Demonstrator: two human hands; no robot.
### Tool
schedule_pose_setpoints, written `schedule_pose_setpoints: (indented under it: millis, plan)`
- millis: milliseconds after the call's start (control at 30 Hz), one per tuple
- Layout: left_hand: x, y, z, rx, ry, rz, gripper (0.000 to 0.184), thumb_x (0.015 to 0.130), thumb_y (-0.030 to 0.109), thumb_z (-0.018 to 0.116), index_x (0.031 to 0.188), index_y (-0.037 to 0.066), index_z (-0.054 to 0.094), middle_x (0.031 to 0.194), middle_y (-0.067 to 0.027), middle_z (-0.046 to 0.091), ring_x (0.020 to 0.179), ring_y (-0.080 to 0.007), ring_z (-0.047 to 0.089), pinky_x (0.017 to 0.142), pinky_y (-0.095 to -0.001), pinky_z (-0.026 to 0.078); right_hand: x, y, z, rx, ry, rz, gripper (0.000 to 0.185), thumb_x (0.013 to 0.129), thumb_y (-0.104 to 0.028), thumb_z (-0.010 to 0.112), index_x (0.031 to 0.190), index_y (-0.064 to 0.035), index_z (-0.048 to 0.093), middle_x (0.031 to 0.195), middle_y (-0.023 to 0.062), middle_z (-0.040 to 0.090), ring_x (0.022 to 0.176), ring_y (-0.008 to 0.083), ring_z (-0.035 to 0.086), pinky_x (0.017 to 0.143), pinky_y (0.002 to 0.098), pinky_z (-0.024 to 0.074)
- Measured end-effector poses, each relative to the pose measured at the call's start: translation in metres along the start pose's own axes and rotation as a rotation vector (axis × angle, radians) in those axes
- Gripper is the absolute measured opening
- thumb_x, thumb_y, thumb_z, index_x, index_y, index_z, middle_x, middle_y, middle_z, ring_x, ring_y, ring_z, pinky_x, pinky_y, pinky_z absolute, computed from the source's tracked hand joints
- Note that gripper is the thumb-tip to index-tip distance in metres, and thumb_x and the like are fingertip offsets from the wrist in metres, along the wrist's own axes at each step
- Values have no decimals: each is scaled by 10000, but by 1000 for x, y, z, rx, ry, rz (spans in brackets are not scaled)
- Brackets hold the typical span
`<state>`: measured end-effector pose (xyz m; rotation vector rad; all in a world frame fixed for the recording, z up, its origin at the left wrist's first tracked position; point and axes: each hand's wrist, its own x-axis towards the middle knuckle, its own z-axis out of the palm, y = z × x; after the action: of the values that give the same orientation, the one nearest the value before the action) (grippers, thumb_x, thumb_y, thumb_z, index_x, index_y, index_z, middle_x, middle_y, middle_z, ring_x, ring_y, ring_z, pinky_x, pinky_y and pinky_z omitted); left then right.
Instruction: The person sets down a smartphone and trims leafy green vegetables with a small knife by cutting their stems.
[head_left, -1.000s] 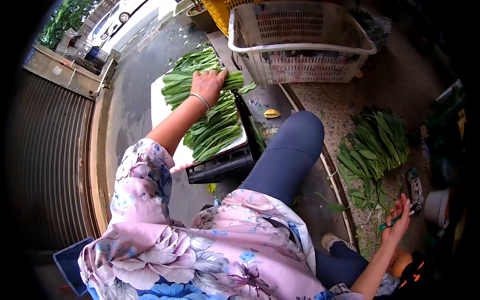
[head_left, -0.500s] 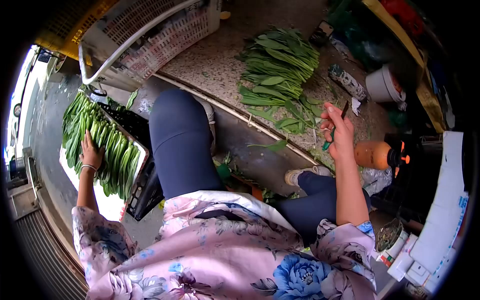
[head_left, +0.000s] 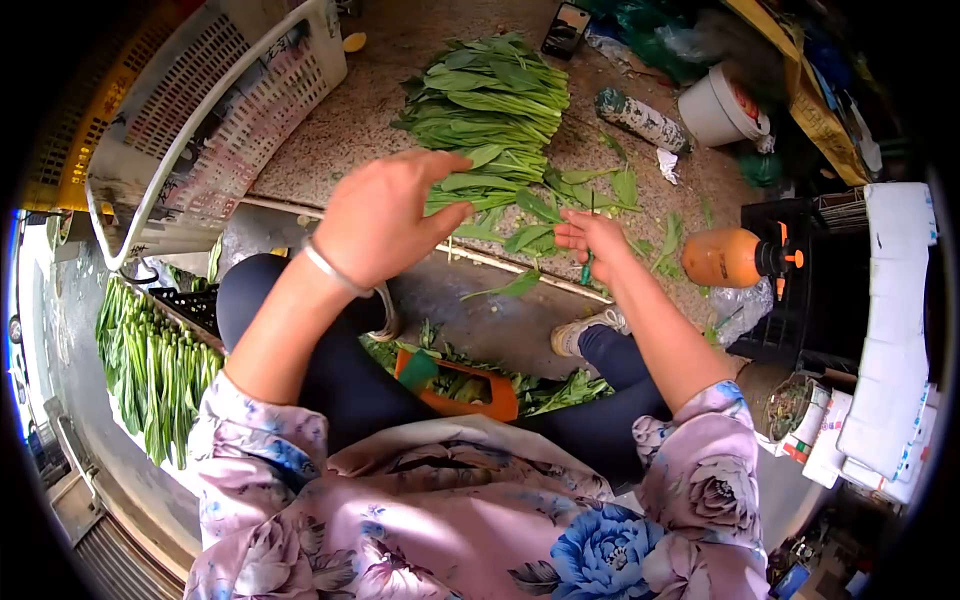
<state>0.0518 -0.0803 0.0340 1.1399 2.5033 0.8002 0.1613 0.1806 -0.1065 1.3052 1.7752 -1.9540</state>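
A pile of long-stemmed leafy greens point(head_left: 490, 100) lies on the speckled slab in front of me. My left hand point(head_left: 385, 215), with a bracelet at the wrist, is over the pile's near edge. Its thumb and fingers are apart and nothing shows in them; whether a fingertip touches a leaf I cannot tell. My right hand point(head_left: 597, 243) is closed round a small knife point(head_left: 586, 272) with a green handle and a thin dark blade pointing away from me. Loose leaves point(head_left: 530, 237) lie beside its fingertips. More greens point(head_left: 160, 375) lie in a row at my left, with stems upward.
A white plastic basket point(head_left: 270, 120) stands at the upper left. On the slab are a phone point(head_left: 566, 30), a wrapped roll point(head_left: 642, 118), a white bucket point(head_left: 722, 105) and an orange spray bottle point(head_left: 725, 257). An orange container point(head_left: 485, 395) sits between my legs.
My left hand has left the row of greens on the left and moved across to the pile. My right hand, still with the knife, has come left towards the pile. The view has shifted rightward.
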Motion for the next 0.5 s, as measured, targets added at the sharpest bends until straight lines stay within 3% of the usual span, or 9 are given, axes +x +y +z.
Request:
schedule_pose_setpoints:
  millis: [100, 167, 200, 267, 300, 400, 467, 500]
  plan:
    - [30, -41, 58, -24, -121, -116, 384, 759, 289, 610, 1080, 83, 562, 1060, -137, 583, 930, -320, 577, 842, -395, 426, 50, 21, 10, 438, 50, 169, 331, 872, -190, 516, 1141, -9, 449, 959, 135, 595, 766, 167, 623, 378, 191, 298]
    - [33, -51, 83, 722, -566, -116, 450, 763, 304, 605, 1148, 94, 507, 1039, -161, 585, 939, -316, 575, 801, -408, 451, 77, 30, 21, 539, 86, 176, 377, 871, -210, 528, 1171, -8, 420, 962, 139, 588, 770, 173, 625, 372, 191, 298]
    - [33, -54, 84, 714, -569, -119, 450, 763, 304, 605, 1148, 94, 507, 1039, -161, 585, 939, -316, 575, 801, -408, 451, 93, 32, 26, 648, 108, 162, 426, 869, -229, 539, 1201, -7, 391, 965, 142, 581, 774, 178, 627, 367, 192, 299]
    - [31, -61, 84, 285, -600, 61, 587, 750, 330, 622, 1248, 90, 426, 1029, -149, 597, 902, -305, 588, 812, -386, 451, 117, 30, 38, 678, 117, 151, 536, 853, -297, 575, 1246, -10, 350, 967, 148, 568, 784, 193, 630, 357, 199, 300]
    - [32, -57, 80, 209, -607, 17, 608, 744, 320, 625, 1257, 75, 410, 1050, -142, 586, 931, -288, 582, 823, -396, 446, 123, 23, 47, 749, 185, 170, 561, 846, -322, 584, 1261, -30, 346, 971, 150, 563, 787, 199, 632, 357, 199, 299]
    - [33, -67, 87, 317, -576, 28, 621, 740, 303, 625, 1263, 57, 396, 1069, -138, 575, 951, -286, 574, 833, -394, 443, 137, 13, 61, 873, 249, 212, 566, 825, -347, 612, 1268, -87, 373, 984, 157, 550, 737, 190, 627, 372, 204, 312]
    - [36, -68, 87, 343, -603, -13, 617, 740, 297, 624, 1261, 58, 398, 1074, -142, 571, 959, -288, 570, 834, -393, 442, 148, 14, 67, 837, 281, 204, 599, 816, -388, 606, 1285, -106, 363, 979, 116, 529, 679, 137, 590, 397, 209, 329]
    - [37, -68, 87, 376, -626, -46, 613, 739, 291, 623, 1260, 58, 400, 1079, -146, 568, 966, -290, 567, 835, -393, 442, 156, 16, 68, 920, 341, 259, 436, 801, -264, 655, 1163, -99, 476, 928, 131, 564, 630, 149, 582, 413, 233, 346]
